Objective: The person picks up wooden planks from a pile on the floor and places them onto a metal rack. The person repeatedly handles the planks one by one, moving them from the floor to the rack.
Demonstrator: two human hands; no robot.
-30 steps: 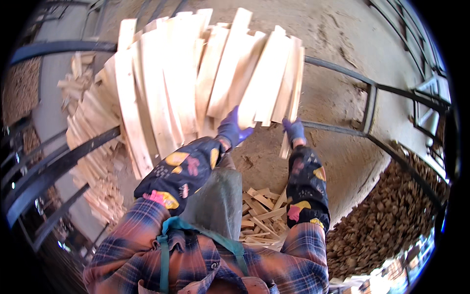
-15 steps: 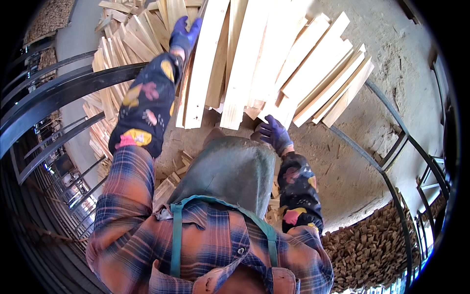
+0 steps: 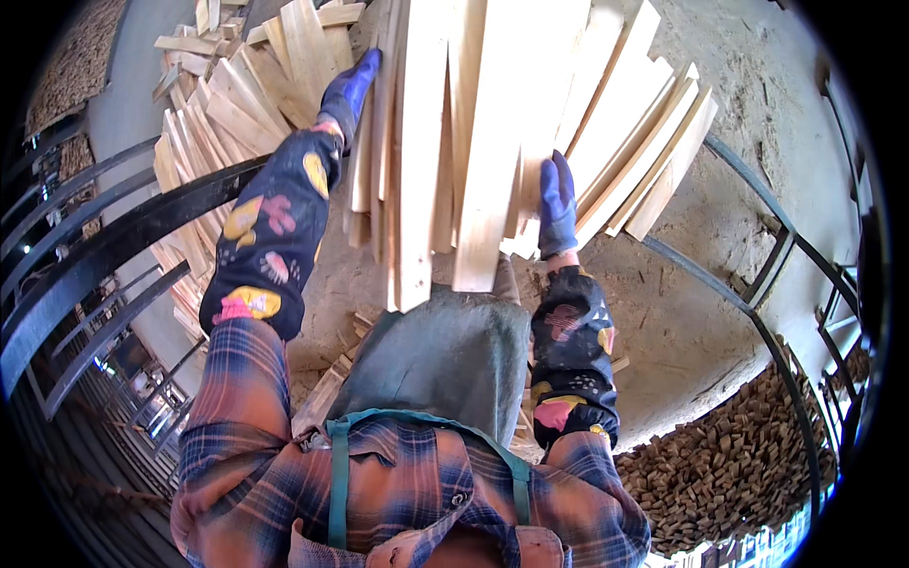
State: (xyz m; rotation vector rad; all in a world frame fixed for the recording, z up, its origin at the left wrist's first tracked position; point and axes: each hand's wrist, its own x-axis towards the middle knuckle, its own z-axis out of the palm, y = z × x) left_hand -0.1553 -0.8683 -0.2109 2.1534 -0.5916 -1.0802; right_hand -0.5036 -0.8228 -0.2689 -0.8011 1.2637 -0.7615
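Long pale wooden boards (image 3: 490, 142) lie side by side in front of me, several near ends jutting toward my body. My left hand (image 3: 350, 93), in a purple-blue glove, lies along the left edge of the boards with its fingers stretched forward. My right hand (image 3: 559, 204), gloved alike, is upright against the right side of the middle boards, fingers straight and flat. Further boards (image 3: 653, 161) fan out just right of that hand. Neither hand has its fingers wrapped round a board; the left fingertips are partly hard to make out.
Black curved metal rails (image 3: 123, 222) run at my left, and a metal frame (image 3: 748, 308) stands at my right. More loose boards (image 3: 227, 123) are heaped at the far left. A large pile of small wood blocks (image 3: 729, 473) lies at the lower right. A dark apron (image 3: 436, 355) covers my lap.
The middle boards have shifted nearer to my body. My left hand's spread fingers have straightened along the boards' left side. My right hand has moved forward from the near ends to the boards' right side.
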